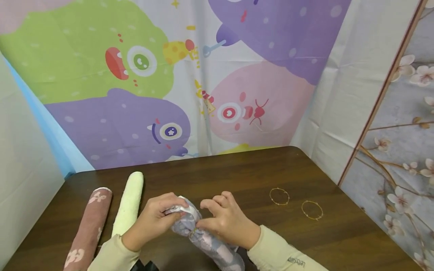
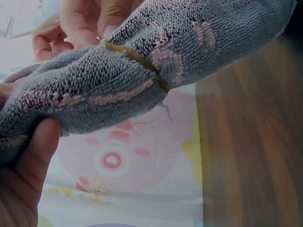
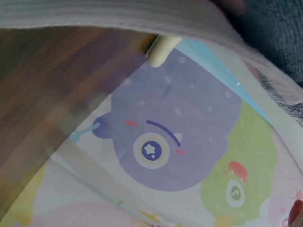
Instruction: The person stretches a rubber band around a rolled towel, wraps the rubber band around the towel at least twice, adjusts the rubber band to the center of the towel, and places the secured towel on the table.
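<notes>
A rolled grey towel with pink patches (image 1: 217,248) slants up from the table's front edge. My left hand (image 1: 157,216) grips its upper end, thumb on one side and fingers on the other. Around the roll sits a thin yellow rubber band (image 2: 135,57), which cinches the cloth. My right hand (image 1: 227,220) is at this band, its thumb and a fingertip pinching it in the left wrist view, the other fingers curled. In the right wrist view a sleeve (image 3: 118,14) covers the top and hides the right fingers; some grey towel (image 3: 279,33) shows in the corner.
Two thin yellow rubber bands, a nearer one (image 1: 312,210) and a farther one (image 1: 279,196), lie on the right of the dark wooden table (image 1: 237,173). To the left lie a brownish-pink rolled towel (image 1: 89,226) and a pale yellow one (image 1: 130,203). A cartoon-print curtain (image 1: 264,75) hangs behind.
</notes>
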### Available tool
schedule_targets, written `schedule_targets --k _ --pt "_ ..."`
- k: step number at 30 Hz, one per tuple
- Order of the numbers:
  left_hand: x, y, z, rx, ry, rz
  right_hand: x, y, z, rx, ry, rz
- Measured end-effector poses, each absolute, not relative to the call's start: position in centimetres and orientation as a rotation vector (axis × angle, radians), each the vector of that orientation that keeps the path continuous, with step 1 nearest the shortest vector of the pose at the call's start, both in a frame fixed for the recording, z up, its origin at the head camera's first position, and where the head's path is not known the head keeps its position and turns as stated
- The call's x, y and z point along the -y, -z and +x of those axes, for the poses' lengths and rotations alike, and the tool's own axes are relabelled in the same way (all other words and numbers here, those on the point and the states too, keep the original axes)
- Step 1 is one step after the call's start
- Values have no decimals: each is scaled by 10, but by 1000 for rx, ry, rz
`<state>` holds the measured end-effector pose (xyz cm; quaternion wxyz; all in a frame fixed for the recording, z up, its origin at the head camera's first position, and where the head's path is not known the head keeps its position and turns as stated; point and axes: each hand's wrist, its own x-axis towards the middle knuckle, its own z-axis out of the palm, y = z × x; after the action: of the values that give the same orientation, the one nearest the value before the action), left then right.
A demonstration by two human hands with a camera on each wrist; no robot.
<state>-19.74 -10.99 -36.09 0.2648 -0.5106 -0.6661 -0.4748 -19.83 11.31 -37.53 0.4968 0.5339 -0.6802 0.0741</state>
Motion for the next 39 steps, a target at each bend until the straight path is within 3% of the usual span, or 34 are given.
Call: schedule_targets --k 31,39 --pt "128 365 -208 1801 1257 -1210 -118 401 -190 1937 -211 1358" --pt "128 366 -202 1876 1301 -1057 -114 400 -189 1954 -346 1334"
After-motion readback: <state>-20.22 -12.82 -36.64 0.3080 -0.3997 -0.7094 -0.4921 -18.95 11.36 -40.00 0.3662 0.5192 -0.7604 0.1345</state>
